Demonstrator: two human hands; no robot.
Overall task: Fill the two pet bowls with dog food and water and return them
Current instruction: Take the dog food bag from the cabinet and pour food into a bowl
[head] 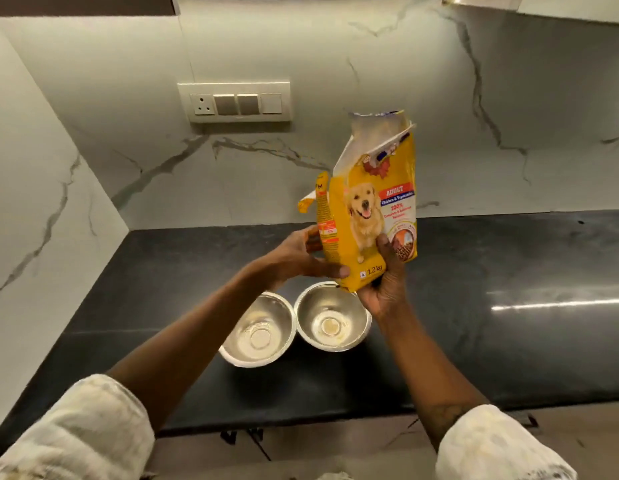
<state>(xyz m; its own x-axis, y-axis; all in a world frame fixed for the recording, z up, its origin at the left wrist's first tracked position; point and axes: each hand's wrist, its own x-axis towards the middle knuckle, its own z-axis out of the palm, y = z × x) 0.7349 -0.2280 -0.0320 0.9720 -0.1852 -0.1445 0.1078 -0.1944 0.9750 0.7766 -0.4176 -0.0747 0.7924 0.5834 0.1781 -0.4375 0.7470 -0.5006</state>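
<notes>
both hands hold the yellow dog food bag (pixel 368 216) upright above the dark surface (pixel 509 289), left grip (pixel 297 258) closed on its 9 o'clock edge, right grip (pixel 387 282) cupped under its base, over two empty steel bowls (pixel 294 323) touching side by side.

Single head cam, wide-angle, looking forward and down from the person's head. Faces a corner: counter (pixel 509 271) fills mid-frame, back wall (pixel 336 64) with switch plate (pixel 234 102) up top, side wall (pixel 34 202) at left. Both forearms enter from the bottom corners and meet near centre, close to the lens. Counter's near edge and a strip of floor (pixel 370 441) show at bottom. Straight lines bow toward the edges. No second view, so no overlap.
</notes>
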